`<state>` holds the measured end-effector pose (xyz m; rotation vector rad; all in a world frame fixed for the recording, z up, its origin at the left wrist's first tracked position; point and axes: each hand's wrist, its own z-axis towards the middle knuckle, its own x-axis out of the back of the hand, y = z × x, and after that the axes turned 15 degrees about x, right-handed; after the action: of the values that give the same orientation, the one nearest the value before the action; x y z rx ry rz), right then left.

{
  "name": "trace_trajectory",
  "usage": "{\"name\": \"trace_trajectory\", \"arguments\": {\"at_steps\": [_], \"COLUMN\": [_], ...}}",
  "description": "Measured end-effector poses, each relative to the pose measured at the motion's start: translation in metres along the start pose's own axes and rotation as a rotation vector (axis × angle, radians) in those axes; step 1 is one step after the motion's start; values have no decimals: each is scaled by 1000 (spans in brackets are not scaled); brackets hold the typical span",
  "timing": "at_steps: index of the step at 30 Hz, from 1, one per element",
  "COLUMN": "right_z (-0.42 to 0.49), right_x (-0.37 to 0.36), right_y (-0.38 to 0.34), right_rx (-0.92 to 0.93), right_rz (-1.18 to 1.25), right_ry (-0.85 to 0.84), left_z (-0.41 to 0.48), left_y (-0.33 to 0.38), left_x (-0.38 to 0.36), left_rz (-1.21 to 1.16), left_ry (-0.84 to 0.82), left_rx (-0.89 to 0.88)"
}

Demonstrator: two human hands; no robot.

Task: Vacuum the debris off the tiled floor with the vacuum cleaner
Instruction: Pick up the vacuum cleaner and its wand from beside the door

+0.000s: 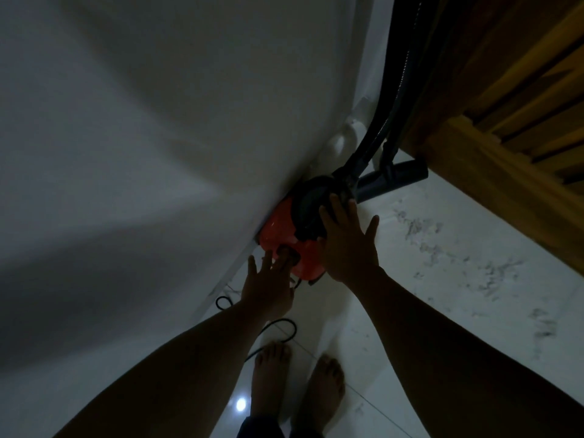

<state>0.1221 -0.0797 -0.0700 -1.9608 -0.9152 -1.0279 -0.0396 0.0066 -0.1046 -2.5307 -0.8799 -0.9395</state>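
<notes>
- Tiled floor (395, 327), 3–6 o'clock: grey debris (420, 229) all uncleared; vacuuming seemingly not begun.
- Vacuum cleaner (284, 229), centre, against wall (142, 137); nozzle (395, 178) at 1 o'clock.
- Right hand (350, 245): fingers spread, flat on it.
- Left hand (268, 286): fingers spread, tips touching its red side.

Nothing legible from where I'm looking: no text, brand, number or sign I can read. The red shell of the vacuum cleaner (275, 228) is too dim and blurred to make out any marking.
</notes>
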Motion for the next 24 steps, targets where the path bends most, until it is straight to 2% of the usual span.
{"name": "trace_trajectory", "arguments": {"at_steps": [7,15,20,22,24], "right_z": [3,5,4,4,4], "right_x": [5,2,2,4,7], "right_y": [6,4,6,3,3], "right_rx": [3,-17,2,0,-11], "right_rz": [10,5,33,51,66], "right_ry": [-11,-33,2,0,-6], "left_z": [4,12,18,18,15], "left_y": [0,9,1,-5,-8], "left_x": [-5,-18,-17,-12,-7], "left_rz": [-18,-41,-56,-56,-119], "left_ry": [59,-69,-108,-59,73], "left_rx": [-19,46,16,-22,-65]}}
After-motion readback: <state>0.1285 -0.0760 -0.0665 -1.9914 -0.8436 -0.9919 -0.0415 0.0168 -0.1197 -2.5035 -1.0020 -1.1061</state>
